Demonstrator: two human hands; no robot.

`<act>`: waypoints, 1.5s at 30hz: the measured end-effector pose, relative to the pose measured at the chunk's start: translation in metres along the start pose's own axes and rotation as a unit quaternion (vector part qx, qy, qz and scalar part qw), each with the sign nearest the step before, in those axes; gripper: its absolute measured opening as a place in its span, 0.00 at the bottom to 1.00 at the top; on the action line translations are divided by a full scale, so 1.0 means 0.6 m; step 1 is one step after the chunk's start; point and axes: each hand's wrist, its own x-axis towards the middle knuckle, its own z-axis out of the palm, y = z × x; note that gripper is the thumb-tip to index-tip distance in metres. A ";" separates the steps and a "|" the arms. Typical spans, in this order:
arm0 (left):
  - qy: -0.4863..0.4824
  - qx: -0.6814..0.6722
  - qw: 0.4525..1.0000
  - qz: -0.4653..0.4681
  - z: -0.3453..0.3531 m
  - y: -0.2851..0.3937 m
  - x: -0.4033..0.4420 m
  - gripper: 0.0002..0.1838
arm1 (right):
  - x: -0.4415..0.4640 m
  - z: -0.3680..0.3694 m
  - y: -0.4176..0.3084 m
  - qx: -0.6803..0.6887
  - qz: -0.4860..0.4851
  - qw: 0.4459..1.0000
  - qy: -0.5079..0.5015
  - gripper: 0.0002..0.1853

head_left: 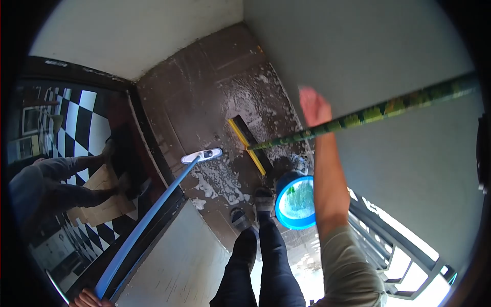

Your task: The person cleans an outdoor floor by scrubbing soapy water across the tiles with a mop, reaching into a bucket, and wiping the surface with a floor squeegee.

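At the lower left edge my left hand [88,298] is closed around the blue handle of a floor brush [202,155], whose white head rests on the wet, sudsy floor. My right hand [313,106] is stretched out near the grey wall, its fingers smeared by motion. Across my right wrist, on the camera's side, passes the green patterned pole of a yellow-and-black floor squeegee [247,145]. Its head lies on the suds, and I see no hand wrapped round its pole. A blue bucket [296,225] of foamy water stands beside my feet, partly behind my right forearm.
A person [56,176] stands in the doorway at left, near cardboard [99,197] on a checkered floor. A dark threshold [151,135] borders the brown tiles [179,97]. Walls enclose the far corner. A metal railing [381,250] is at lower right.
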 end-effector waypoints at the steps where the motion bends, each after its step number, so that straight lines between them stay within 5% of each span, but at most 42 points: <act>1: -0.013 -0.014 1.000 -0.006 -0.001 -0.002 0.006 0.23 | 0.091 0.016 -0.032 -0.018 0.023 0.992 -0.126 0.18; 2: -0.029 -0.027 0.999 -0.013 0.000 -0.005 0.011 0.23 | 0.131 0.106 -0.036 -0.138 -0.040 0.985 0.098 0.17; 3: 0.003 -0.039 0.999 -0.015 0.015 -0.006 0.010 0.22 | 0.154 0.194 -0.030 -0.248 -0.102 0.910 0.316 0.16; 6: -0.052 -0.071 0.996 -0.016 0.006 -0.012 0.021 0.21 | 0.117 0.172 -0.038 -0.435 -0.061 0.813 0.382 0.17; 7: -0.059 -0.103 0.993 -0.018 -0.005 -0.013 0.022 0.21 | 0.079 0.126 -0.030 -0.399 -0.060 0.806 0.434 0.18; 8: -0.085 -0.114 0.990 -0.018 -0.009 -0.014 0.026 0.21 | 0.016 0.110 -0.013 -0.478 0.018 0.736 0.479 0.17; 10: -0.138 -0.132 0.981 -0.016 -0.019 -0.010 0.034 0.22 | -0.147 -0.004 0.049 -0.474 0.038 0.753 0.455 0.17; 14: -0.187 -0.235 0.953 0.025 0.019 0.043 0.068 0.22 | -0.389 0.224 0.318 -0.438 0.325 0.792 0.275 0.17; 16: -0.200 -0.226 0.950 0.077 0.036 0.095 0.071 0.23 | -0.386 0.415 0.424 -0.304 0.525 0.788 0.106 0.35; 18: -0.194 -0.229 0.949 0.097 0.052 0.144 0.063 0.23 | -0.336 0.622 0.464 -0.212 0.603 0.764 0.085 0.53; 20: -0.203 -0.237 0.939 0.144 0.075 0.184 0.048 0.23 | -0.284 0.732 0.496 -0.142 0.598 0.781 0.112 0.51; 22: -0.157 -0.158 0.964 0.142 0.084 0.206 0.029 0.21 | -0.235 0.791 0.502 -0.023 0.572 0.817 0.076 0.41; 25: -0.168 -0.059 0.973 0.144 0.118 0.198 0.009 0.23 | -0.180 0.818 0.514 0.016 0.502 0.851 0.153 0.18; 28: -0.321 -0.064 0.944 0.048 0.129 0.194 -0.003 0.21 | -0.109 0.789 0.503 -0.065 0.430 0.861 0.261 0.07; 38: -0.490 -0.206 0.843 0.083 0.211 0.193 0.202 0.16 | 0.251 0.636 0.406 -0.187 0.382 0.862 0.277 0.09; 45: -0.559 -0.129 0.817 0.055 0.356 0.056 0.219 0.15 | 0.329 0.700 0.355 -0.233 0.339 0.876 0.253 0.11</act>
